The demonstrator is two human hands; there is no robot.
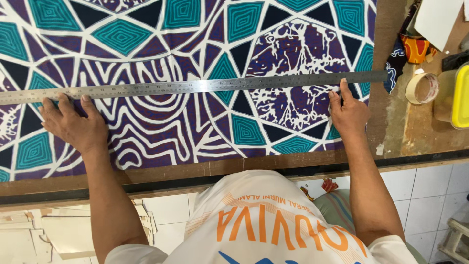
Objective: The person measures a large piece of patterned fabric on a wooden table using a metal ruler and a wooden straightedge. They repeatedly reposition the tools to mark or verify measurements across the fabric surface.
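The left hand (73, 124) is laid palm down on the patterned fabric (195, 127), with the forearm extended up from the lower edge of the view. Its fingers are spread and flat, released rather than clenched; the fingertips are pressed against the lower edge of the steel ruler (195, 87) near its left end. Nothing is grasped.

One steel ruler is seen. It is laid flat across the fabric, running from the left edge of the view to the fabric's right border, slightly tilted with the right end higher.

One sheet of fabric is spread over the wooden workbench (391, 122); purple, teal, dark and white geometric shapes are printed on it.

The right hand (348, 115) is set near the ruler's right end, forearm angled up from the lower right. The index finger is extended so that its tip touches the ruler's lower edge; the other fingers are loosely curled on the cloth, holding nothing.

On the bare bench at the right, one roll of tape (422, 88) and one yellow-lidded container (454, 95) are placed, well apart from both hands.
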